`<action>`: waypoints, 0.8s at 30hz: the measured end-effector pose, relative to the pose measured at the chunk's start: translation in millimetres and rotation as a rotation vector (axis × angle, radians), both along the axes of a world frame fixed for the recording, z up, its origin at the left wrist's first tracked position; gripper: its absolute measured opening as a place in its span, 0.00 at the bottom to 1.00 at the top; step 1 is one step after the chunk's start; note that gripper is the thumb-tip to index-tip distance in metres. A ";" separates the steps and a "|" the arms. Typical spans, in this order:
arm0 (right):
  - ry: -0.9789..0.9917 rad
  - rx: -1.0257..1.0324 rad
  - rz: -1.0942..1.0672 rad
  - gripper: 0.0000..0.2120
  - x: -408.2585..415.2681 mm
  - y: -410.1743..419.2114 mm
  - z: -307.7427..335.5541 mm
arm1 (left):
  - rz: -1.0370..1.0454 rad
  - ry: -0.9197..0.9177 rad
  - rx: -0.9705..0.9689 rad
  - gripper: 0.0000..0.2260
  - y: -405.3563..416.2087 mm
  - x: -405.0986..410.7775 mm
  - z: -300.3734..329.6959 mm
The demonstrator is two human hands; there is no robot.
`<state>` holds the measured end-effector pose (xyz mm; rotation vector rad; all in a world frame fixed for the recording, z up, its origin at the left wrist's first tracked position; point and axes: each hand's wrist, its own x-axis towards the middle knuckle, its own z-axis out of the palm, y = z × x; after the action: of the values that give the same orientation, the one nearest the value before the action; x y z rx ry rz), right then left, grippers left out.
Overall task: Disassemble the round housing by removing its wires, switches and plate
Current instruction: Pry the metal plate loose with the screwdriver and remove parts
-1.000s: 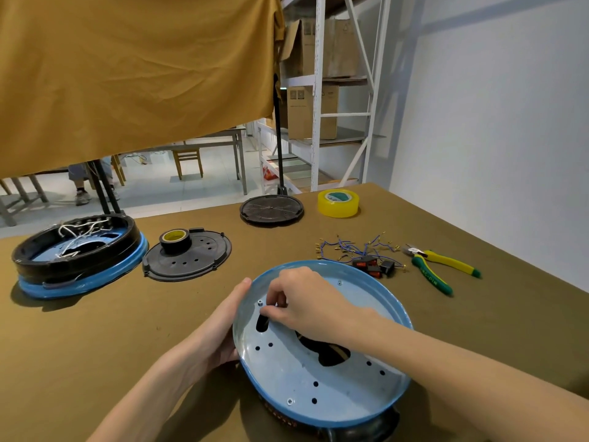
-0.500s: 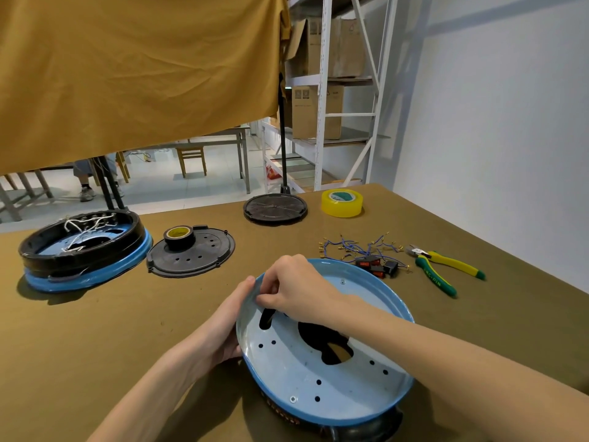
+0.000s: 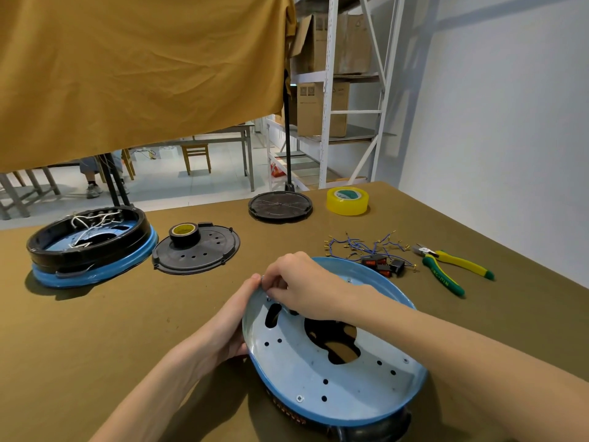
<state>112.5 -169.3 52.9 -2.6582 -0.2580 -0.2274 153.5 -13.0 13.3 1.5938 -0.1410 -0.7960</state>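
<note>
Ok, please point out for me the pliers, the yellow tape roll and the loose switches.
pliers (image 3: 456, 265): head view, on the yellow-green handles.
yellow tape roll (image 3: 347, 201): head view, on its outer side wall.
loose switches (image 3: 384, 265): head view, on the black bodies of the cluster.

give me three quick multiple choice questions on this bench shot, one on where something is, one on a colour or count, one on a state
1. Where does the small black tape roll sit?
A. on the black perforated round cover
B. inside the blue metal plate
C. beside the pliers

2. What colour are the loose wires lying on the olive-brown table?
A. red
B. blue
C. green

3. What is the right hand doing?
A. lying flat on the table
B. holding the pliers
C. pinching at the far left rim of the blue metal plate

Answers: 1 A, the roll stands on the perforated cover. 2 B, the bundle is blue with brass ends. 3 C, its fingers are curled at the rim, next to the left hand; what they pinch is hidden.
</note>
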 end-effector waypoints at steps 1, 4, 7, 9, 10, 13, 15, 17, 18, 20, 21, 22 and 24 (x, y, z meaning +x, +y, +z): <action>-0.005 0.025 -0.012 0.09 -0.9 -1.9 -1.4 | 0.001 -0.006 -0.001 0.27 0.3 -0.5 0.5; -0.024 0.024 -0.025 0.07 -3.3 -3.6 -5.6 | -0.014 -0.022 0.005 0.27 1.4 -0.5 1.2; -0.038 0.011 -0.028 0.07 -1.9 -4.2 -1.6 | -0.033 -0.025 0.008 0.28 2.7 -0.6 2.0; -0.052 0.119 -0.050 0.06 0.0 -9.2 5.7 | -0.055 -0.031 0.010 0.30 3.3 -0.8 2.1; -0.052 0.216 -0.075 0.05 0.3 -13.7 9.5 | -0.057 -0.031 0.011 0.31 3.7 -0.6 2.0; -0.023 0.568 -0.140 0.03 -5.4 -31.1 12.4 | -0.093 0.040 -0.006 0.28 7.3 0.6 4.1; 0.002 0.719 -0.158 0.01 -14.6 -40.4 7.8 | -0.143 0.112 -0.033 0.26 11.5 2.9 5.7; 0.027 0.805 -0.160 0.01 -24.2 -46.1 2.3 | -0.176 0.160 -0.071 0.23 15.0 3.8 6.7; 0.029 0.827 -0.159 0.01 -28.5 -48.6 0.7 | -0.174 0.165 -0.086 0.20 14.9 2.9 6.9; -0.005 0.859 -0.163 0.02 -34.7 -54.3 1.0 | -0.128 0.123 -0.081 0.13 13.4 -1.8 8.5; -0.034 0.870 -0.171 0.02 -36.6 -58.0 2.6 | -0.092 0.080 -0.070 0.12 12.5 -3.5 9.0; -0.061 0.869 -0.182 0.02 -38.0 -61.6 4.5 | -0.054 0.035 -0.064 0.12 11.8 -3.4 8.8; -0.089 0.831 -0.187 0.03 -40.2 -66.2 7.4 | 0.004 -0.026 -0.089 0.14 11.9 -1.4 9.9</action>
<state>72.3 -235.5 60.4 -1.8448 0.0603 -0.4089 152.1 -1.1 23.2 1.5202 -0.1894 -0.7554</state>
